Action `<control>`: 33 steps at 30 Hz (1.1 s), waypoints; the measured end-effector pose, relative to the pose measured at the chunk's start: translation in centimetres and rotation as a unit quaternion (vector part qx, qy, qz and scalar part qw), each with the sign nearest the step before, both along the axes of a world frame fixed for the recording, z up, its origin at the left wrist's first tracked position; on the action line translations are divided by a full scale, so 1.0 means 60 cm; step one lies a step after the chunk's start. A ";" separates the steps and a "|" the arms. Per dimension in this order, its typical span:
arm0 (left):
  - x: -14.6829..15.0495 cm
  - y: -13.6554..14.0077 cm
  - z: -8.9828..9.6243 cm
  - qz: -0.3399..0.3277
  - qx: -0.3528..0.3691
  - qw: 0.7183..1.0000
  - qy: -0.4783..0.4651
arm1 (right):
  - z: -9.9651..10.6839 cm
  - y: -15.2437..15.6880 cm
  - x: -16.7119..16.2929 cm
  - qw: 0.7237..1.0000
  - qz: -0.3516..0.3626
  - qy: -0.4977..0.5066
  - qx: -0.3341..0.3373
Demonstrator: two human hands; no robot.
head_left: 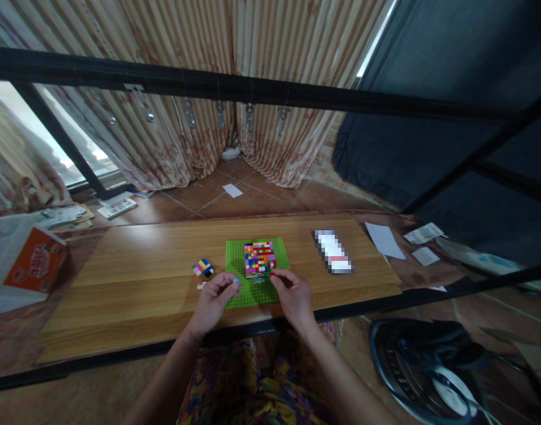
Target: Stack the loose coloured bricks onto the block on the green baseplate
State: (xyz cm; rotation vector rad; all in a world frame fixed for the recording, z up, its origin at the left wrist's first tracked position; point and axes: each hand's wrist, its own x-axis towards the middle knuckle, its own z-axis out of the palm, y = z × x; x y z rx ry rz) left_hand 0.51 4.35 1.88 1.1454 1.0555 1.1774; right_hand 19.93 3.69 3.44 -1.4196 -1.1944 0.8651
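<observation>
A block built of many-coloured toy bricks point(259, 258) stands on a green baseplate point(255, 295). At the baseplate's left edge, my left hand point(216, 295) is closed in a pinch on a small light blue brick point(236, 281). My right hand point(295, 293) is closed at the built block's near right corner, with a small red brick point(272, 274) at its fingertips. Whether that red brick touches the built block, I cannot tell. Left of the baseplate lies a flat patch of coloured bricks point(202, 267). A few orange and white bricks point(201, 285) are partly hidden by my left hand.
The wooden tabletop point(133, 277) has a dark front edge. A pixelated, phone-shaped thing point(333, 251) lies on its right half. A dark metal bar point(208, 84) with hanging hooks crosses above. At the left is a clear plastic bin point(9, 236); at lower right, a round dark-rimmed object point(377, 348).
</observation>
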 end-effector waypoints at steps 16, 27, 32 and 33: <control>0.000 -0.001 0.001 -0.008 0.001 1.000 0.003 | -0.002 -0.004 0.002 1.000 0.002 -0.019 -0.001; -0.002 0.000 -0.002 -0.013 -0.005 1.000 -0.011 | -0.004 -0.005 0.004 1.000 -0.002 -0.021 0.001; -0.001 -0.002 0.002 -0.006 0.003 1.000 0.009 | 0.001 -0.004 0.004 0.999 0.000 -0.027 0.017; 0.000 -0.002 0.003 -0.004 0.002 1.000 0.011 | 0.001 -0.003 0.004 0.999 0.001 -0.029 0.022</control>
